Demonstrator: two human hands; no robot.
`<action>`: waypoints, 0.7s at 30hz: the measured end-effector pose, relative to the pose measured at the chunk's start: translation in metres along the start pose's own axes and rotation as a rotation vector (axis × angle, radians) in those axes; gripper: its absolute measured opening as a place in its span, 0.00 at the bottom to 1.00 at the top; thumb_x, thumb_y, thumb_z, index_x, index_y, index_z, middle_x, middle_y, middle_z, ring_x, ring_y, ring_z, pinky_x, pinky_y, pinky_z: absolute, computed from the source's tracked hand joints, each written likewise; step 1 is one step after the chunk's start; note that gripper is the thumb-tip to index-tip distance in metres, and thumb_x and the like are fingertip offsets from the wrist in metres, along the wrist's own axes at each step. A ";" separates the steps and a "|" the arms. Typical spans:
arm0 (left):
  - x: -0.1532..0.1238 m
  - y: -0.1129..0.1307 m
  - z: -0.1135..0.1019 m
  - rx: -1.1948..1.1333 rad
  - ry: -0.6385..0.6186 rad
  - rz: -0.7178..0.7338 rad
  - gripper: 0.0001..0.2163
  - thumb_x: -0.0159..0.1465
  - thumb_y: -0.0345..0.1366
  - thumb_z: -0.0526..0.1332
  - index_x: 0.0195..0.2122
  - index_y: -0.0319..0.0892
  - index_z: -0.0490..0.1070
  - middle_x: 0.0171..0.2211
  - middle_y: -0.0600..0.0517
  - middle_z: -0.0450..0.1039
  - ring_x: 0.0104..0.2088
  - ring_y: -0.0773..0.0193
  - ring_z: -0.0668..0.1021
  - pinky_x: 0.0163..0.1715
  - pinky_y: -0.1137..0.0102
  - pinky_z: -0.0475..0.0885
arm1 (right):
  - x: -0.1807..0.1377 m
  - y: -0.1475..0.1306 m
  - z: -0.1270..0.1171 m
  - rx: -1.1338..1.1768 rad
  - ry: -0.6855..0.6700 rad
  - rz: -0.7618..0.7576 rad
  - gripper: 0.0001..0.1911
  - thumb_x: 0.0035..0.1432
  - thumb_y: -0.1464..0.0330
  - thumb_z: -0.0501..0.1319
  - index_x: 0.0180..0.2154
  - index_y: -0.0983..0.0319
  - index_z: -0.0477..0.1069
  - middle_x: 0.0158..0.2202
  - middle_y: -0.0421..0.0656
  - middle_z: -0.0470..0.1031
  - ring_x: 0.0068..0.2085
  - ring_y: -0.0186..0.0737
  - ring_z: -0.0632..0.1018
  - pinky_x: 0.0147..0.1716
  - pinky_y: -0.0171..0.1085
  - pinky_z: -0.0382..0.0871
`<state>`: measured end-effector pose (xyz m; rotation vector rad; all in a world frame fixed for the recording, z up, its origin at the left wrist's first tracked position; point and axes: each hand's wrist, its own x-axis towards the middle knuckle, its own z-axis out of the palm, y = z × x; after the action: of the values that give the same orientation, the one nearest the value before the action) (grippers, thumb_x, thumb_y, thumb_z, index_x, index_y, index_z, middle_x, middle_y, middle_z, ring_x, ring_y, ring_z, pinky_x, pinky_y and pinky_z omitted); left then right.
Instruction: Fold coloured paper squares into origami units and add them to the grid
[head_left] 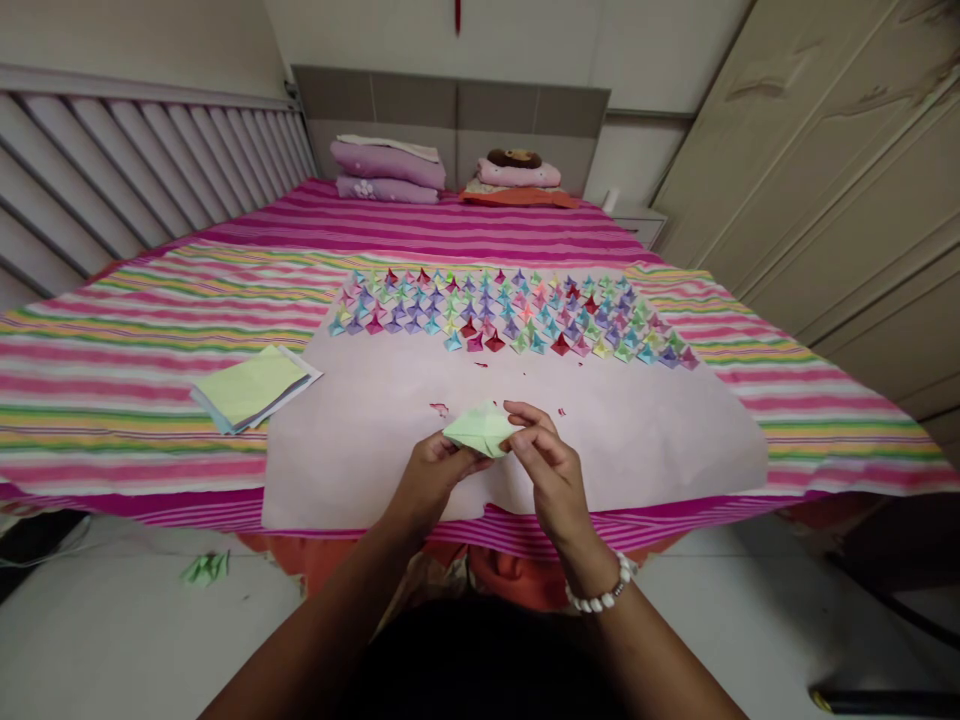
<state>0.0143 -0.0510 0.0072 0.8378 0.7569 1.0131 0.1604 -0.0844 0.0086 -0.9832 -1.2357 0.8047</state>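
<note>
A folded piece of light green paper [480, 428] is held between my two hands above the near part of a large white sheet [660, 430]. My left hand [435, 465] grips its lower left side, thumb along the near edge. At its right end the thumb and fingers of my right hand [547, 460] pinch it. Rows of small folded paper pieces [486, 305] in many colours cover the far part of the white sheet. Left of the sheet's middle lies a stack of flat paper [251, 388], light green on top.
Striped cloth [135, 370] covers the bed under the sheet. Small red scraps [439, 409] lie on the white sheet. A crumpled green paper [206, 569] is on the floor at left. Folded bedding [386, 168] sits by the headboard [412, 105]; a wardrobe [847, 180] stands at right.
</note>
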 end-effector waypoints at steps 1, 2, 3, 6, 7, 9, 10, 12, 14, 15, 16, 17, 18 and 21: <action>0.000 0.000 0.001 -0.003 -0.005 0.006 0.14 0.51 0.35 0.72 0.39 0.40 0.80 0.40 0.48 0.81 0.43 0.58 0.80 0.49 0.61 0.72 | 0.000 0.001 0.001 0.006 0.003 0.015 0.07 0.58 0.65 0.63 0.28 0.58 0.75 0.52 0.45 0.70 0.54 0.46 0.70 0.57 0.48 0.59; 0.000 0.000 0.001 -0.009 -0.008 0.012 0.14 0.51 0.35 0.72 0.40 0.40 0.79 0.40 0.47 0.81 0.43 0.57 0.80 0.49 0.60 0.72 | 0.001 0.002 0.001 0.010 0.004 0.026 0.06 0.56 0.66 0.65 0.27 0.58 0.74 0.52 0.45 0.70 0.54 0.47 0.70 0.56 0.48 0.59; -0.001 0.000 0.002 -0.016 -0.011 0.016 0.15 0.51 0.35 0.72 0.41 0.40 0.79 0.40 0.47 0.81 0.44 0.56 0.80 0.49 0.60 0.72 | 0.001 0.003 0.002 0.013 0.006 0.033 0.05 0.53 0.67 0.67 0.27 0.58 0.74 0.52 0.46 0.70 0.54 0.47 0.70 0.56 0.48 0.59; -0.002 0.001 0.004 -0.036 -0.017 0.008 0.16 0.49 0.33 0.72 0.41 0.40 0.80 0.39 0.46 0.81 0.45 0.53 0.79 0.49 0.59 0.71 | 0.002 0.007 0.003 0.011 0.010 0.040 0.05 0.50 0.69 0.69 0.27 0.58 0.74 0.50 0.46 0.71 0.53 0.47 0.71 0.51 0.46 0.63; -0.002 0.002 0.005 -0.042 -0.016 0.000 0.16 0.48 0.32 0.72 0.40 0.40 0.80 0.39 0.46 0.81 0.45 0.53 0.79 0.49 0.59 0.71 | 0.002 0.008 0.003 0.009 0.013 0.043 0.04 0.50 0.69 0.69 0.28 0.58 0.74 0.49 0.46 0.71 0.52 0.47 0.72 0.49 0.45 0.65; -0.002 0.002 0.006 -0.060 -0.015 -0.018 0.15 0.48 0.31 0.71 0.39 0.40 0.80 0.39 0.46 0.81 0.45 0.53 0.79 0.50 0.59 0.71 | 0.002 0.010 0.004 0.002 0.028 0.051 0.05 0.49 0.70 0.69 0.29 0.58 0.74 0.46 0.46 0.71 0.48 0.45 0.73 0.43 0.42 0.67; -0.002 0.003 0.006 -0.073 -0.018 -0.027 0.15 0.49 0.31 0.71 0.39 0.39 0.80 0.39 0.46 0.81 0.45 0.53 0.79 0.50 0.59 0.71 | 0.002 0.010 0.004 0.001 0.036 0.058 0.05 0.49 0.70 0.69 0.29 0.58 0.74 0.45 0.45 0.71 0.45 0.44 0.74 0.40 0.41 0.68; -0.002 0.003 0.006 -0.105 -0.035 -0.048 0.14 0.49 0.31 0.70 0.38 0.39 0.80 0.39 0.45 0.81 0.46 0.52 0.79 0.50 0.59 0.70 | 0.003 0.011 0.004 0.007 0.052 0.074 0.06 0.48 0.70 0.69 0.30 0.58 0.75 0.42 0.44 0.71 0.41 0.41 0.74 0.36 0.38 0.67; -0.002 0.004 0.005 -0.136 -0.060 -0.061 0.14 0.48 0.30 0.70 0.38 0.39 0.79 0.39 0.45 0.81 0.46 0.52 0.79 0.51 0.60 0.70 | 0.004 0.011 0.004 0.020 0.062 0.087 0.06 0.48 0.70 0.69 0.30 0.58 0.75 0.40 0.42 0.70 0.37 0.38 0.73 0.33 0.37 0.66; -0.002 0.004 0.004 -0.149 -0.076 -0.063 0.14 0.48 0.29 0.70 0.38 0.39 0.79 0.39 0.45 0.81 0.47 0.52 0.78 0.51 0.60 0.70 | 0.004 0.012 0.004 0.026 0.066 0.095 0.06 0.48 0.70 0.69 0.31 0.58 0.74 0.39 0.42 0.70 0.35 0.37 0.72 0.32 0.36 0.66; -0.002 0.004 0.003 -0.160 -0.095 -0.062 0.15 0.47 0.29 0.70 0.38 0.39 0.79 0.39 0.45 0.81 0.47 0.52 0.78 0.51 0.60 0.70 | 0.004 0.012 0.004 0.031 0.071 0.104 0.06 0.48 0.70 0.69 0.31 0.58 0.74 0.38 0.41 0.71 0.33 0.36 0.71 0.31 0.36 0.66; -0.002 0.004 0.003 -0.168 -0.115 -0.061 0.15 0.47 0.29 0.70 0.39 0.39 0.79 0.40 0.45 0.81 0.47 0.52 0.78 0.51 0.60 0.70 | 0.004 0.012 0.004 0.032 0.074 0.117 0.07 0.48 0.69 0.69 0.32 0.58 0.74 0.37 0.41 0.71 0.32 0.35 0.71 0.31 0.36 0.65; -0.003 0.003 0.003 -0.172 -0.127 -0.063 0.16 0.48 0.29 0.70 0.40 0.38 0.79 0.40 0.44 0.80 0.46 0.52 0.79 0.50 0.60 0.71 | 0.004 0.012 0.004 0.033 0.076 0.130 0.08 0.49 0.69 0.69 0.33 0.58 0.74 0.37 0.40 0.72 0.30 0.35 0.70 0.31 0.36 0.65; -0.002 0.001 0.004 -0.168 -0.077 -0.067 0.16 0.51 0.33 0.71 0.41 0.37 0.78 0.41 0.44 0.80 0.44 0.54 0.79 0.50 0.60 0.71 | 0.003 0.013 0.006 0.026 0.063 0.170 0.10 0.48 0.68 0.69 0.35 0.57 0.74 0.35 0.40 0.73 0.28 0.34 0.69 0.29 0.35 0.65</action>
<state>0.0163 -0.0539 0.0107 0.6977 0.6214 0.9650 0.1555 -0.0759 -0.0016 -1.0948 -1.0963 0.9127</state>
